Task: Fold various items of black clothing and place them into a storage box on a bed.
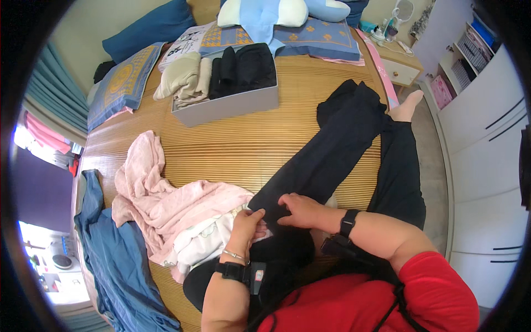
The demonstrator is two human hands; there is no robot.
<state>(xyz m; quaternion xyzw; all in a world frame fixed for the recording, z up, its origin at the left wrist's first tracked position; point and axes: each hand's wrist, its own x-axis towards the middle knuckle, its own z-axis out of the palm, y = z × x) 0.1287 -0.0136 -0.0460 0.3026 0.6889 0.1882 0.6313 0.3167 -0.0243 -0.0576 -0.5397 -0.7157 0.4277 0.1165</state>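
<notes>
A pair of black trousers (321, 155) stretches diagonally over the bed, from my lap to the far right, where the cloth is bunched. My left hand (247, 226) is closed on its near end, thumb on top and fingers partly beneath. On the same cloth, just to the right, my right hand (301, 211) rests with bent fingers, thumb and forefinger apart. Beside my left hand lie a crumpled pink garment (166, 199) and a white garment (207, 240) with a faint print.
A grey storage box (232, 108) farther back holds folded beige and black clothes. Blue garments (119, 265) lie along the left. Pillows (124, 80) and a plush toy (260, 16) line the back. White cabinets (487, 182) stand at the right, beyond my outstretched leg.
</notes>
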